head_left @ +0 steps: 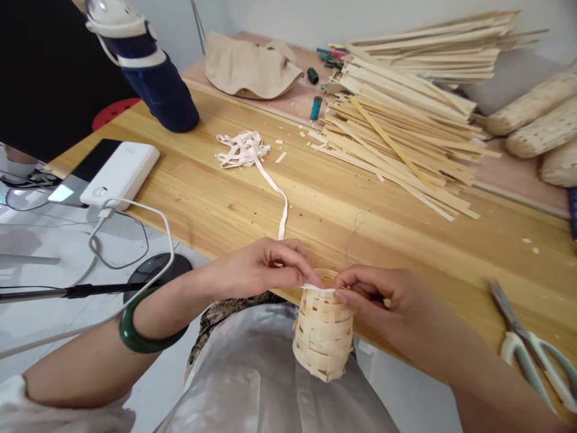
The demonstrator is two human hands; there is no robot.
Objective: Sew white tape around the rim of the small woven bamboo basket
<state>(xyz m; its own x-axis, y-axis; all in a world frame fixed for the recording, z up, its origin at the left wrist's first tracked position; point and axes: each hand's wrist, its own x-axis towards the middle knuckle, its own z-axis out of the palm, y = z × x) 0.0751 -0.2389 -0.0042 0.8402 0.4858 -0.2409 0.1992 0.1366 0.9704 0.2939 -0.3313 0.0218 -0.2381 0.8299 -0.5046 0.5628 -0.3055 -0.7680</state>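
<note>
A small woven basket [323, 337] of pale wood strips hangs in front of the wooden table's [216, 198] near edge, above my lap. My left hand [265, 267] pinches the white ribbon [270, 180] at the basket's rim, fingers closed. My right hand [381, 304] is closed on the rim from the right, fingertips pressing the ribbon end against it. The ribbon trails back across the table to a loose heap. A green bangle [144, 337] sits on my left wrist.
A big pile of wood strips [406, 126] covers the back right. Scissors [532, 349] lie at the right near edge. A white power bank [119, 174] with cable, a dark blue bag [157, 84], a beige cloth [250, 66] and thread spools [316, 107] stand further back.
</note>
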